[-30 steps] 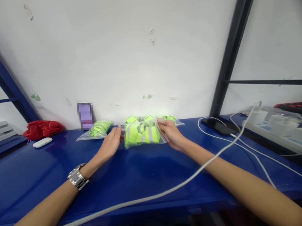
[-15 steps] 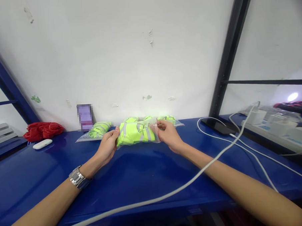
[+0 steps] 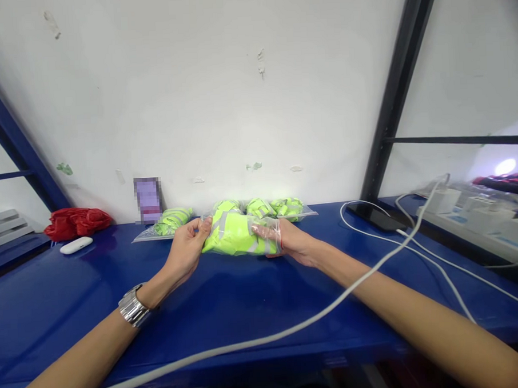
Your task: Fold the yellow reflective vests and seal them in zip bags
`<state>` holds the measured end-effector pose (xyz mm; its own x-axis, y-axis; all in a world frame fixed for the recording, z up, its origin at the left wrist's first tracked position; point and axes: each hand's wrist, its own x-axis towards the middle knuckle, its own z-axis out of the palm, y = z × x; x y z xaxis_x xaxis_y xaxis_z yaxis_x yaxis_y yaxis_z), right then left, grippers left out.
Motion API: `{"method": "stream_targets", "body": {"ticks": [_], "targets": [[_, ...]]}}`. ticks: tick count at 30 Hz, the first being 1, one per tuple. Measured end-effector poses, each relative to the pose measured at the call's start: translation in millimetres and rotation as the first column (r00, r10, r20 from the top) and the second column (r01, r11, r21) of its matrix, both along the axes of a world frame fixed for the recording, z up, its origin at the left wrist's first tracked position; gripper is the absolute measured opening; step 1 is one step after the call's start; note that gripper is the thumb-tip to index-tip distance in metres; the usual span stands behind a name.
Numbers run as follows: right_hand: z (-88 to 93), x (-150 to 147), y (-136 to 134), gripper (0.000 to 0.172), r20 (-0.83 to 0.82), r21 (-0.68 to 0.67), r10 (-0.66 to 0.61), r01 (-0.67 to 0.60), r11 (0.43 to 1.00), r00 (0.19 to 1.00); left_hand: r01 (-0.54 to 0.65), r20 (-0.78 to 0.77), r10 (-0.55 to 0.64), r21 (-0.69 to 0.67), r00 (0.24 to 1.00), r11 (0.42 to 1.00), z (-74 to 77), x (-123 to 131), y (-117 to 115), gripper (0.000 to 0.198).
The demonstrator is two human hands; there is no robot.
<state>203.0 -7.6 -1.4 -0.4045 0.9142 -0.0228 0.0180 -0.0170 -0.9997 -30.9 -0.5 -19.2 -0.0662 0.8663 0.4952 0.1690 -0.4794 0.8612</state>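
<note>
Head view: my left hand (image 3: 188,247) pinches one end of the bagged yellow-green bundle (image 3: 233,235) over the bench (image 3: 255,297); my right hand (image 3: 299,242) grips the other, thumb behind clear plastic. A white cable (image 3: 286,334) crosses my right forearm.

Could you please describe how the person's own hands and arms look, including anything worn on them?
The left hand and right hand are gloveless, with no sleeves in view. A shiny silver-coloured linked band circles the left wrist.

A crumpled red bundle (image 3: 78,223) lies just behind a smooth white oval case (image 3: 76,245). A flat black rectangular phone (image 3: 375,218) rests near a long white power strip (image 3: 479,231).
</note>
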Motion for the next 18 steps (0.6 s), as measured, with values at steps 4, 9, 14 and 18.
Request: {"method": "stream_targets", "body": {"ticks": [4, 9, 14, 18], "targets": [[-4.8, -8.2, -1.8, 0.041, -0.187, 0.099, 0.068, -0.05, 0.994, 0.98, -0.049, -0.167, 0.057, 0.05, 0.984, 0.998, 3.3, -4.5, -1.7, 0.049], [-6.9, -12.5, 7.3, 0.03, -0.306, 0.123, -0.041, 0.082, 0.989, 0.951, -0.134, -0.251, 0.152, 0.09, 0.956, 0.987, 4.2, 0.6, 1.2, 0.05], [0.6, 6.3, 25.4, 0.021, -0.313, 0.045, -0.267, 0.295, 0.955, 0.912, -0.186, 0.014, 0.187, -0.03, 0.982, 0.982, 6.9, -11.6, 17.2, 0.039], [2.4, 30.7, 42.1, 0.021, -0.387, -0.023, -0.332, 0.35, 0.936, 0.86, -0.449, 0.054, 0.449, -0.003, 0.892, 0.893, 29.1, -54.8, 26.4, 0.028]]}}
